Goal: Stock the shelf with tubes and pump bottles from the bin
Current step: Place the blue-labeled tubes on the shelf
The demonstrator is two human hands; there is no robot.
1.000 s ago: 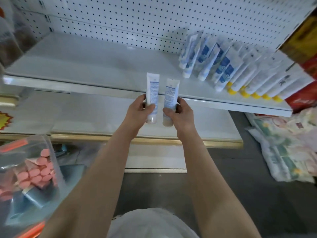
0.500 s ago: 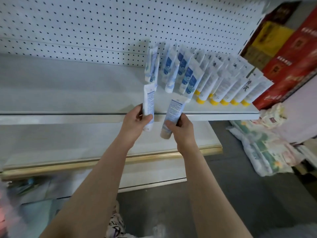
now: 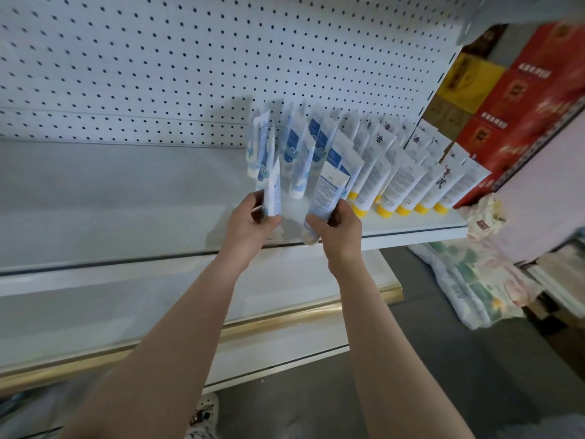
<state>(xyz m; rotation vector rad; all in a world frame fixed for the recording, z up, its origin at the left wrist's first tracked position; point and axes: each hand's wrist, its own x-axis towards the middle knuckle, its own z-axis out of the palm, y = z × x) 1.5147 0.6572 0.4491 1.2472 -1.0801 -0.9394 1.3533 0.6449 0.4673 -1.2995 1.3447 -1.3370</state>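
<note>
- A person's two bare arms reach from 6 o'clock toward a white shelf point(image 3: 126, 201) backed by white pegboard point(image 3: 190, 58).
- The left hand point(image 3: 250, 221) holds a white and blue tube point(image 3: 273, 191). Its grip is clamped round the tube's lower part, thumb in front and fingers behind.
- This tube stands nearly upright and is seen edge-on, with its crimped end at 12 o'clock. Its cap end is hidden in the hand.
- The right hand point(image 3: 337, 231) holds a second tube point(image 3: 327, 191), its grip clamped round the lower half.
- The second tube tilts, with the crimped end toward 1 o'clock and the pale cap toward 7 o'clock, just above the shelf's front edge. Its printed back faces the camera.
- The 2 held tubes are near each other but apart, over the front of the shelf.
- At 12 o'clock from the hands, a cluster of blue-labelled tubes point(image 3: 297, 153) stands cap-down on the shelf, leaning back toward the pegboard.
- At 2 o'clock from the hands, rows of white tubes with yellow caps point(image 3: 408, 182) stand cap-down beside that cluster, out to the shelf's right end.
- A lower shelf with a gold trim point(image 3: 285, 318) sits beneath.
- Red and yellow cartons point(image 3: 522, 106) are stacked at 2 o'clock beyond the shelf end.
- Printed plastic bags point(image 3: 474, 280) lie on the grey floor at 4 o'clock.
</note>
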